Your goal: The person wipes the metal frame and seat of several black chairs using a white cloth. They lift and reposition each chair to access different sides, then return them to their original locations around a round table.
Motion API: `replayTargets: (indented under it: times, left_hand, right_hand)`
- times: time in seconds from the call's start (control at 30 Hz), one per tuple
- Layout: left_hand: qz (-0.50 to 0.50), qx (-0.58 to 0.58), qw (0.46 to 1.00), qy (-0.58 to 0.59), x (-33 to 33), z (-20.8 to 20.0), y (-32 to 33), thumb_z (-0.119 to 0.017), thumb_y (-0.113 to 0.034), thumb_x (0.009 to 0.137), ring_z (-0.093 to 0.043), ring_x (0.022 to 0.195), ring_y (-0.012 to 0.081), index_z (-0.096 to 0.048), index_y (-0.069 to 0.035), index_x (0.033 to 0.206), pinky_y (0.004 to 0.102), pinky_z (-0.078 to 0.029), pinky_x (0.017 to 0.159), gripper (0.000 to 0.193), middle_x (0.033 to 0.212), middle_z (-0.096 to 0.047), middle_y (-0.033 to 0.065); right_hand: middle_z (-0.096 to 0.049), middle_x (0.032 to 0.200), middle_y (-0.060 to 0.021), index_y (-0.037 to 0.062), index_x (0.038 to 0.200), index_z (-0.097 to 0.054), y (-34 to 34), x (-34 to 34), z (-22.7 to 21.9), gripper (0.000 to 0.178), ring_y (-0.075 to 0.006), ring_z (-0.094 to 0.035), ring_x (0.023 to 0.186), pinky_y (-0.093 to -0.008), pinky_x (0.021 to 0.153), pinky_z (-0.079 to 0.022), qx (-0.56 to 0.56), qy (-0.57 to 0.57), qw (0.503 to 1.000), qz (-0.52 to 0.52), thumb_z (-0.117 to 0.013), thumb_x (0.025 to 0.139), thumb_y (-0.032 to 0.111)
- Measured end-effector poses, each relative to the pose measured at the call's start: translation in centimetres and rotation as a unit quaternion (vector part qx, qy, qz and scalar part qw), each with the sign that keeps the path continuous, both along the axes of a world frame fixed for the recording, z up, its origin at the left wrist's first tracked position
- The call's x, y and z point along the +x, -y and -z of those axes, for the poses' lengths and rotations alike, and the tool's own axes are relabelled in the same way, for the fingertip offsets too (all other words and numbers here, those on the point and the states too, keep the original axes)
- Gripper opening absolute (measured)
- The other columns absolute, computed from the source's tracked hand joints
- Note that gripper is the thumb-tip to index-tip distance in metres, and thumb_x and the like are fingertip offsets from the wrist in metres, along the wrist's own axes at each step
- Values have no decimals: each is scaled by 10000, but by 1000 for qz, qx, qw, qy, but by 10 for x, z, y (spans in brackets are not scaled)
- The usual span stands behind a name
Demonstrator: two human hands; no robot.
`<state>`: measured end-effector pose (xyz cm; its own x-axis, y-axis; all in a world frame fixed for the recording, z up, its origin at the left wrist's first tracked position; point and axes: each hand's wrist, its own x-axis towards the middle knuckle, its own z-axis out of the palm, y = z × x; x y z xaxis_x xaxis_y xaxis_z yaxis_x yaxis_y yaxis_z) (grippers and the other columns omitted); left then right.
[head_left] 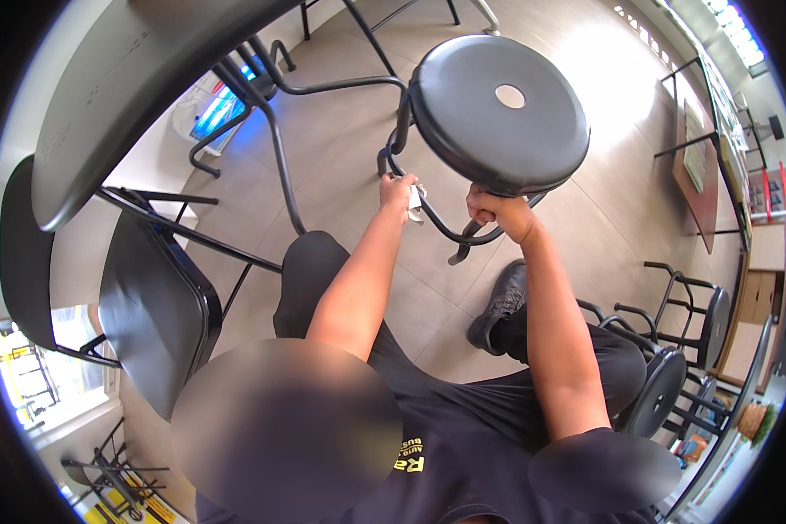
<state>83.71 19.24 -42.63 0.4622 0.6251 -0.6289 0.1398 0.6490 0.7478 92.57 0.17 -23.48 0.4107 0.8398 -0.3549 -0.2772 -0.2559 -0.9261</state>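
A black stool with a round padded seat (476, 105) and a small pale disc at its centre stands tilted in front of me. Its bent tubular frame (452, 236) shows below the seat. My left hand (397, 192) is closed on a crumpled white cloth (416, 203), right beside the stool's tubing; whether the cloth presses on the metal is hard to make out. Just under the seat's near rim, my right hand (498, 211) is closed, apparently around a leg of the stool. The seat and fingers partly hide that grip.
A dark table (140, 96) with tubular legs fills the upper left. Below it is a black chair (153, 306). Several stools, one with a round black seat (658, 393), stand at the right. My black shoe (505, 306) rests on the tiled floor (341, 140).
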Motion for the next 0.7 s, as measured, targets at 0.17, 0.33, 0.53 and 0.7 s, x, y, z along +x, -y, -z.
replayTargets:
  times: [0.17,0.33,0.53,0.7]
  left_hand:
    - [-88,20,995,-53,-58,-5,-16,-725,-54,766,-650,763,218,-520,-11,1113,401,-566,668,404,964,-632,125]
    - [-179,20,979,-93,-101,5,-33,-713,-56,754,-659,760,255,-507,20,1123,416,-569,675,430,948,-631,153]
    - [-40,119,971,-204,-132,6,-56,-774,-174,805,-696,884,330,-523,47,1192,454,-575,768,512,1029,-666,220]
    - [74,316,917,-232,-149,-103,-103,-732,-366,907,-664,1146,409,-540,-20,1339,465,-530,963,585,1207,-692,247]
  right_hand:
    - [-559,663,-12,41,780,-621,-29,-34,12,152,-104,-458,574,-300,588,-425,-24,4,997,-78,-669,879,146]
    - [-536,611,0,41,703,-622,-54,-63,13,202,-114,-494,586,-293,578,-409,-47,64,986,-148,-665,857,164]
    - [-554,627,-3,37,716,-638,-73,-49,26,129,-124,-512,605,-290,604,-404,-34,87,990,-104,-688,778,137]
    - [-593,719,-35,15,831,-684,-64,-33,26,120,-123,-505,641,-289,614,-405,-47,79,994,-65,-678,749,102]
